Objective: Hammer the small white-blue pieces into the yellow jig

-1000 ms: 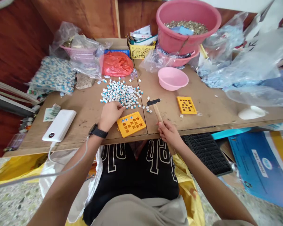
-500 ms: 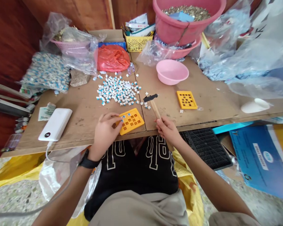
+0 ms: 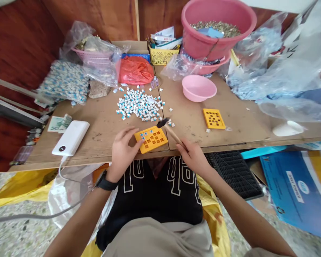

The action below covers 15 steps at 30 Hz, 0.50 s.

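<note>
In the head view, a yellow slotted tray (image 3: 159,141) lies near the table's front edge. Small white-and-blue pieces sit in several of its upper-left slots; other slots show dark. My left hand (image 3: 125,147) grips the tray's left end, thumb on its face and index finger by the upper-left corner. My right hand (image 3: 192,154) is closed round the wooden handle of a hammer (image 3: 173,135). The slightly blurred black head hangs at the tray's upper-right corner; whether it touches is unclear. Behind the tray spreads a pile of loose white-and-blue pieces (image 3: 140,104).
A second yellow slotted tray (image 3: 205,117) lies to the right, below a pink bowl (image 3: 199,93). At left is a white power bank (image 3: 72,137) with a cable. A red plastic bag (image 3: 136,70), a large pink tub (image 3: 216,44) and plastic bags (image 3: 280,78) stand at the back.
The hammer head has swung left and nearer, from behind the tray's right side to its upper-right corner. My left fingers have spread from the slots to the tray's left end. The view has shifted slightly.
</note>
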Motion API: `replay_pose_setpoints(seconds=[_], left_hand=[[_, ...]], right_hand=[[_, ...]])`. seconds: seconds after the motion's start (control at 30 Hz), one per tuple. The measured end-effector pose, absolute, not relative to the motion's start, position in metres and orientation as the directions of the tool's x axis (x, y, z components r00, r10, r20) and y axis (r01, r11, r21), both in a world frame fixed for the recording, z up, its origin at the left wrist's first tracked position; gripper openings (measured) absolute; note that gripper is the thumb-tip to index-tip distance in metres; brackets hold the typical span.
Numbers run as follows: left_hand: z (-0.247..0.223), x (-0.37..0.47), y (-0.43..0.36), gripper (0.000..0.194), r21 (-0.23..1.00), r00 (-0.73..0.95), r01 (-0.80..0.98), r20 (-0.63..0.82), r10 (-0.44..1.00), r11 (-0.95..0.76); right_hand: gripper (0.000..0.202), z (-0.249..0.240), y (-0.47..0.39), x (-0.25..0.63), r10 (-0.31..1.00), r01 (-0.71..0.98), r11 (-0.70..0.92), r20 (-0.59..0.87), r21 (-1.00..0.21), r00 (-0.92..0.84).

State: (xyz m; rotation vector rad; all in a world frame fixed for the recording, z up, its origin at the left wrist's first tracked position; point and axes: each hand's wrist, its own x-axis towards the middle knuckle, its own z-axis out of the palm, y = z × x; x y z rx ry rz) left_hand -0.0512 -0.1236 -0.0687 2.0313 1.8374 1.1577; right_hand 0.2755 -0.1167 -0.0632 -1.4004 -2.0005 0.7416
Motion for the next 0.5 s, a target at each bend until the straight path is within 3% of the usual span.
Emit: replay_pose_setpoints(seconds=[0.17,0.33,0.4,0.5], left_hand=[[-0.076,-0.055,-0.144,0.054,0.52,-0.001,0.825,0.396,0.918,-0.223],[-0.083,-0.054,-0.148,0.055,0.527,-0.023,0.832,0.345,0.938,-0.173],[-0.084,-0.054,-0.145,0.053,0.526,-0.027,0.833,0.344,0.938,-0.169],[-0.082,-0.056,-0.134,0.053,0.528,-0.022,0.833,0.33,0.944,-0.166]], right_hand=[[0.028,-0.044,-0.142,0.253,0.92,0.661,0.374,0.171,-0.65,-0.353],[0.023,-0.051,-0.144,0.238,0.896,0.729,0.399,0.069,-0.556,-0.438],[0.023,-0.052,-0.136,0.242,0.897,0.684,0.385,0.076,-0.62,-0.435],[0.031,-0.056,-0.12,0.253,0.952,0.567,0.271,0.129,-0.778,-0.278]])
